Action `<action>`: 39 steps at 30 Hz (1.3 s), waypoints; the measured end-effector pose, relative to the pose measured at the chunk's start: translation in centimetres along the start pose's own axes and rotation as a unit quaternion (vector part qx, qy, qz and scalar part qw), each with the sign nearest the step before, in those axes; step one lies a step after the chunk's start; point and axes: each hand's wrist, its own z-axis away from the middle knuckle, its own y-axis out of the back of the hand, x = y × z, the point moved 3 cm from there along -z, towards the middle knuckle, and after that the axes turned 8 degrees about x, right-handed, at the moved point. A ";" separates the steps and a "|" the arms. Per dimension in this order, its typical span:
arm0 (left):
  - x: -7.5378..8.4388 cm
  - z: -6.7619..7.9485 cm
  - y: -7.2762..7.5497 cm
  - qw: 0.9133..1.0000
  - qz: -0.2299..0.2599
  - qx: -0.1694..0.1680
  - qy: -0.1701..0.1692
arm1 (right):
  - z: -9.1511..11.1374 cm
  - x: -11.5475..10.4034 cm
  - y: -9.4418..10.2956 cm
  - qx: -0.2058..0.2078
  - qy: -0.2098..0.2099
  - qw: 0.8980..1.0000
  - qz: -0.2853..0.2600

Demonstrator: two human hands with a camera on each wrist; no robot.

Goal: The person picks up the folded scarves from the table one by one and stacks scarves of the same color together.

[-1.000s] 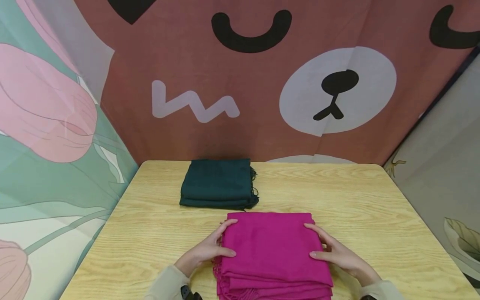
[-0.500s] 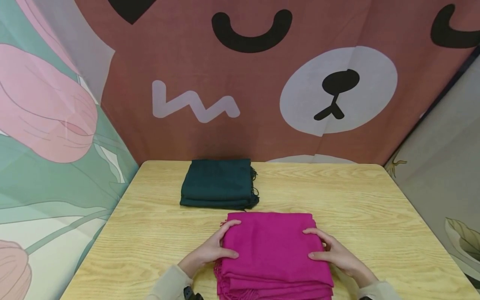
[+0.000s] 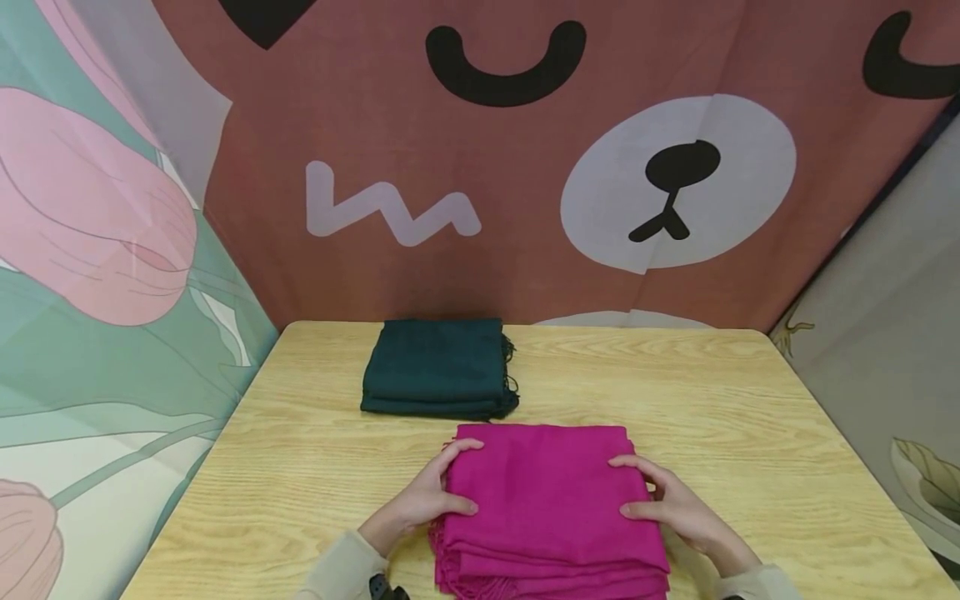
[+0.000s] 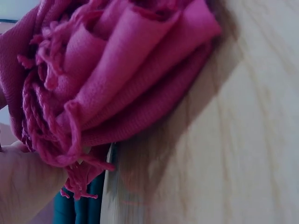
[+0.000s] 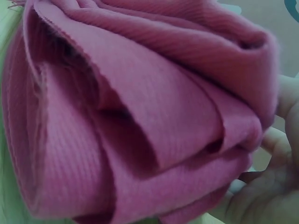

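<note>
A folded magenta scarf (image 3: 555,492) lies at the near middle of the table, its layers stacked and its fringe showing at the left side and front. My left hand (image 3: 427,496) grips its left side, thumb and forefinger on the top layer. On the opposite side my right hand (image 3: 678,508) holds it the same way, with the other fingers partly hidden at the edge. The left wrist view shows twisted fringe (image 4: 49,112) hanging beside the left hand (image 4: 28,182). Loose folded layers of the scarf (image 5: 154,102) fill the right wrist view, with right-hand fingers (image 5: 273,140) behind its edge.
A folded dark green scarf (image 3: 435,362) with fringe on its right lies farther back, left of centre. The wood-grain table (image 3: 675,375) ends at a wall hanging (image 3: 517,167) with a bear design. Printed cloths hang along both sides.
Both hands stay at the sides of the magenta scarf. The left fingertips have slid slightly inward over its top, and the right forefinger sits a little nearer me. The green scarf has not moved.
</note>
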 end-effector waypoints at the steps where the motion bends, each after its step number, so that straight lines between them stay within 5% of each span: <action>1: 0.1 0.0 0.0 1.000 0.000 0.001 -0.001 | 0.0 -0.1 0.0 -0.002 0.001 1.000 -0.003; 39: 2.1 -1.2 -1.5 0.999 -0.018 0.005 -0.044 | 0.9 -2.2 1.2 0.019 0.014 1.000 0.018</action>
